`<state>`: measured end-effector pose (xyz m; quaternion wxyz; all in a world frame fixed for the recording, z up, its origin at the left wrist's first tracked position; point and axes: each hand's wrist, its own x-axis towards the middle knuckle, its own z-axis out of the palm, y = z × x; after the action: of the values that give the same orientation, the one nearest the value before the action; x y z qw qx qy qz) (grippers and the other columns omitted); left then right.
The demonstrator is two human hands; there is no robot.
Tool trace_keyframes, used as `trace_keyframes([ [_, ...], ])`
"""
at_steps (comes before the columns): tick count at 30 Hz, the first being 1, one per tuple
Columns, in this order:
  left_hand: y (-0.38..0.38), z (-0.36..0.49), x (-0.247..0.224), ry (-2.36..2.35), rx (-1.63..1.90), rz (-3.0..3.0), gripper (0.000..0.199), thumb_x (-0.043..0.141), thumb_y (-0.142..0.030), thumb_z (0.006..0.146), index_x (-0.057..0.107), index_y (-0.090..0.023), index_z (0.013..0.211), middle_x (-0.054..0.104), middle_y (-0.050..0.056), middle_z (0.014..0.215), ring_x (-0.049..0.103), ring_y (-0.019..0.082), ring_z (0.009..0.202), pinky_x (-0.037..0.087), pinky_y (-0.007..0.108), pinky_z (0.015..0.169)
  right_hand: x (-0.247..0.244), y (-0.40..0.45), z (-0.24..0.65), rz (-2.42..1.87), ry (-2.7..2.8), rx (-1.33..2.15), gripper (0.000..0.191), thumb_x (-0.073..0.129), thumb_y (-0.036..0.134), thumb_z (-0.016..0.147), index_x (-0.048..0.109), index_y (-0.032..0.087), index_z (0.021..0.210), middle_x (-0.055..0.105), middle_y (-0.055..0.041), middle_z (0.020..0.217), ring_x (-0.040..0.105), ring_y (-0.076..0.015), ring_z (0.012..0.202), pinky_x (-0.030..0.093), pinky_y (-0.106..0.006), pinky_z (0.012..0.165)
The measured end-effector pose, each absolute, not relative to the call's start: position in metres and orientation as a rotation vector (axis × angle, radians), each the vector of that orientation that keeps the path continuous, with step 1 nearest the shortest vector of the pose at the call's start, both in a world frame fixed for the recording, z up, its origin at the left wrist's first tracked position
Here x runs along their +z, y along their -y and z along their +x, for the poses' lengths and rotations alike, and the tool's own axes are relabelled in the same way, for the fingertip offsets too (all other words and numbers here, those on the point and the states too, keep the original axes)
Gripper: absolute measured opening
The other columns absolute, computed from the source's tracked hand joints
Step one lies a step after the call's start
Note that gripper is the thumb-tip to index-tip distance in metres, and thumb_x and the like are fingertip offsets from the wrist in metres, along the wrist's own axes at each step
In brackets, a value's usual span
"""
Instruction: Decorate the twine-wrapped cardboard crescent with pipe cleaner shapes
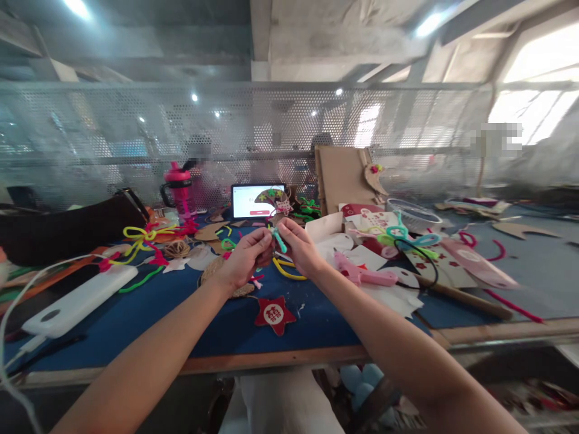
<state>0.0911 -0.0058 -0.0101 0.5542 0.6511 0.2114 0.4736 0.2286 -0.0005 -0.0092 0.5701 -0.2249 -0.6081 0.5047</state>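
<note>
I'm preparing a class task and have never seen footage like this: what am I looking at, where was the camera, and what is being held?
There is no machine here. These are a person's bare hands, the left hand and the right hand, filmed by one camera worn on the head, looking forward and down. Together they hold a teal pipe cleaner. The blue table below carries craft things: a pink glue gun, a red felt star, yellow pipe cleaners and a white power bank. Further back stand a tablet and a pink bottle.
</note>
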Motion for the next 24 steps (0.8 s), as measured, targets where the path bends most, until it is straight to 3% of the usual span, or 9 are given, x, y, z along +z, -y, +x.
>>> trace_keyframes([
  [6, -0.001, 0.085, -0.015, -0.733, 1.297, 1.900, 0.030, 0.048, -0.047, 0.085, 0.049, -0.018, 0.078, 0.039, -0.004, 0.058, 0.035, 0.008, 0.048, 0.030, 0.022, 0.046, -0.019, -0.014, 0.238, -0.640, 1.610, 1.068, 0.042, 0.041, 0.059, 0.084, 0.042, 0.020, 0.070, 0.040, 0.0042, 0.057, 0.038, -0.0081, 0.051, 0.033, -0.022, 0.049],
  [15, -0.002, 0.078, -0.012, -1.036, 1.363, 2.283, 0.017, 0.048, -0.034, 0.086, 0.054, -0.018, 0.084, 0.053, -0.002, 0.058, 0.049, 0.012, 0.053, 0.038, 0.023, 0.054, -0.018, -0.019, 0.243, -0.622, 1.749, 1.047, 0.029, 0.052, 0.045, 0.082, 0.043, 0.019, 0.075, 0.047, 0.0055, 0.057, 0.040, -0.0069, 0.049, 0.032, -0.020, 0.049],
  [20, -0.019, 0.068, -0.017, -1.120, 1.457, 2.332, 0.014, 0.049, -0.031, 0.084, 0.055, -0.018, 0.081, 0.062, 0.002, 0.066, 0.057, 0.015, 0.060, 0.042, 0.024, 0.059, -0.020, -0.033, 0.258, -1.001, 1.963, 0.586, 0.033, 0.034, 0.044, 0.091, 0.047, 0.018, 0.075, 0.053, 0.0006, 0.064, 0.048, -0.0104, 0.057, 0.036, -0.022, 0.057],
  [24, -0.037, 0.054, -0.021, -1.146, 1.598, 2.063, 0.018, 0.052, -0.036, 0.082, 0.053, -0.019, 0.079, 0.061, 0.001, 0.065, 0.060, 0.015, 0.059, 0.047, 0.026, 0.061, -0.025, -0.039, 0.266, -1.371, 2.361, 0.059, 0.017, 0.051, 0.032, 0.082, 0.057, 0.017, 0.080, 0.062, -0.0066, 0.078, 0.056, -0.0165, 0.074, 0.036, -0.024, 0.063],
])
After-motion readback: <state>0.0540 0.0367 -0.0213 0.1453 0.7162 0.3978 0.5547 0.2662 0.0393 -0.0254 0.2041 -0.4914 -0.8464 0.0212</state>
